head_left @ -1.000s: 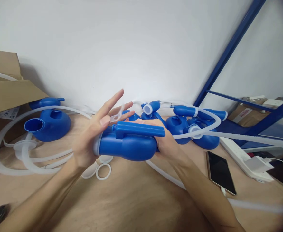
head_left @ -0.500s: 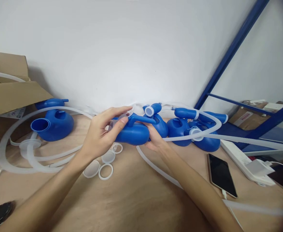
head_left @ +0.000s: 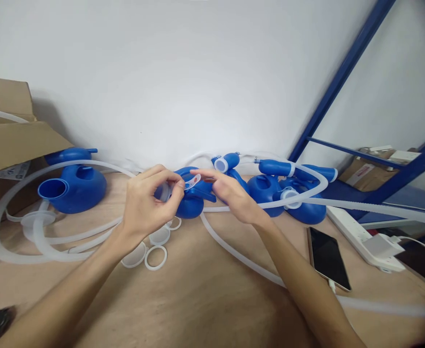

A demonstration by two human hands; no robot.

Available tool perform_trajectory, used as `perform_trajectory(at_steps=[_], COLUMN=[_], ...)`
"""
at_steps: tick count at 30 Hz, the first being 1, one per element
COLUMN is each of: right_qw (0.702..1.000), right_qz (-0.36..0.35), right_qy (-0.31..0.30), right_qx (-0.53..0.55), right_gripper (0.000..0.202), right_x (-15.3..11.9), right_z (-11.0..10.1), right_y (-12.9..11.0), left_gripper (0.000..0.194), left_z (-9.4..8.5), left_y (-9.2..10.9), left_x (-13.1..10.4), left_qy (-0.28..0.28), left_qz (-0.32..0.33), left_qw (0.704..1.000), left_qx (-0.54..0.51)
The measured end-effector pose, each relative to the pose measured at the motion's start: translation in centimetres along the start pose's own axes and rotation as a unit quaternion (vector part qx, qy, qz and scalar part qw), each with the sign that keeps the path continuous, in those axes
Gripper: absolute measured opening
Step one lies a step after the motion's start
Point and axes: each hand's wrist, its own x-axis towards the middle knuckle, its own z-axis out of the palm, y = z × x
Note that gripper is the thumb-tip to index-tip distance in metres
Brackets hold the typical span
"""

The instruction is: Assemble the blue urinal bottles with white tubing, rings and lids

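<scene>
A blue plastic bottle point(head_left: 194, 204) with a handle rests on the wooden table point(head_left: 205, 295), just behind my hands. My left hand point(head_left: 149, 203) pinches a small clear plastic clip point(head_left: 191, 182) between thumb and fingers, right above the bottle. My right hand point(head_left: 230, 194) reaches in from the right, its fingertips touching the same clip, fingers otherwise loose. Part of the bottle is hidden by both hands.
Several more blue bottles point(head_left: 288, 191) with white tubes lie against the wall; another point(head_left: 72, 188) sits at left by a cardboard box point(head_left: 5, 140). White rings and caps point(head_left: 156, 256), coiled tubing point(head_left: 52, 237), a phone point(head_left: 328, 258), a power strip point(head_left: 364, 239) and a blue rack frame point(head_left: 335, 87) surround them.
The bottle has gone from raised in both hands down onto the table, farther from me. My right hand has let go of it and now meets the left at the clear clip.
</scene>
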Motion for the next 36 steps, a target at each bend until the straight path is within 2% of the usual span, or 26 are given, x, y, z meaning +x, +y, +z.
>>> perform_trajectory(at_steps=[3,6,8,13,17,22,25,29,32,36], right_qw=[0.992,0.989,0.991,0.998,0.997,0.997,0.997,0.992,0.988,0.990], right_qz=[-0.029,-0.065,-0.062,0.010,0.059,0.054,0.044,0.047,0.050,0.050], right_qy=[-0.046,-0.073,-0.076,-0.061,-0.011,0.003,0.020,0.055,0.080,0.081], right_qx=[-0.110,-0.112,-0.092,-0.022,0.043,0.056,0.057,0.099,0.121,0.104], right_gripper=[0.054,0.047,0.049,0.059,0.049,0.035,0.030,0.033,0.039,0.032], right_x=[-0.3,-0.2,-0.1,-0.4,-0.3,0.3,0.4,0.6,0.8,0.9], right_z=[0.1,0.7,0.8,0.8,1.2,1.5,1.6,2.0,2.3,2.4], right_y=[-1.2,-0.9,-0.5,-0.5,-1.0,-1.2,-1.3,-1.0,-0.4,-0.1], left_gripper=[0.014,0.015,0.018,0.024,0.020,0.016,0.020,0.027,0.034,0.036], left_z=[-0.1,-0.2,-0.2,0.1,0.5,0.4,0.1,0.1,0.5,0.6], left_y=[0.0,0.0,0.0,0.3,0.2,-0.2,-0.2,0.3,0.4,0.0], left_x=[0.1,0.2,0.3,0.3,0.2,-0.2,-0.1,0.2,0.2,0.1], left_qy=[-0.010,-0.043,-0.075,-0.107,-0.105,-0.089,-0.091,-0.090,-0.108,-0.136], left_qz=[0.018,0.035,0.034,-0.071,-0.111,-0.131,-0.106,-0.069,-0.085,-0.114], left_qw=[1.000,0.998,0.996,0.991,0.985,0.979,0.980,0.991,0.990,0.983], left_qx=[0.002,-0.003,-0.022,-0.041,-0.080,-0.131,-0.139,-0.076,-0.035,-0.051])
